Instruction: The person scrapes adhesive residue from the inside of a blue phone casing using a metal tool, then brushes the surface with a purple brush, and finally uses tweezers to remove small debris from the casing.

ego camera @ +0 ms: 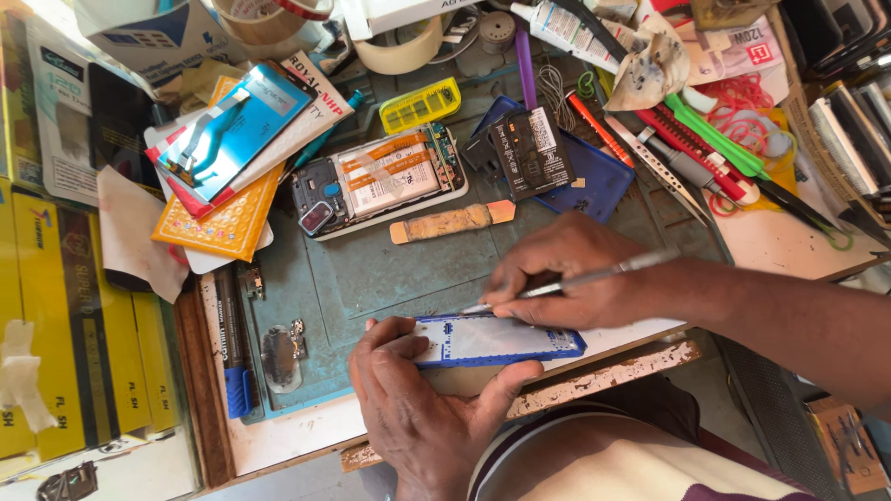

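Blue phone frame (497,340) gripped by left hand (418,399); right hand (566,278) pinches metal tool (594,276), tip on frame.

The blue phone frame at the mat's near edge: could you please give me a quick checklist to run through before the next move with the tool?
1. Left hand steadies the blue frame, thumb under its near edge: ok.
2. Right hand holds the metal tool like a pen: ok.
3. Tool tip sits at the frame's top edge: ok, though exact contact cannot tell.
4. Frame fully backed by the mat: not ok, it lies at the bench edge and partly overhangs.
5. Opened phone lies apart from the working spot: ok.
6. Loose metal part lies close by the left hand: ok, apart from it.
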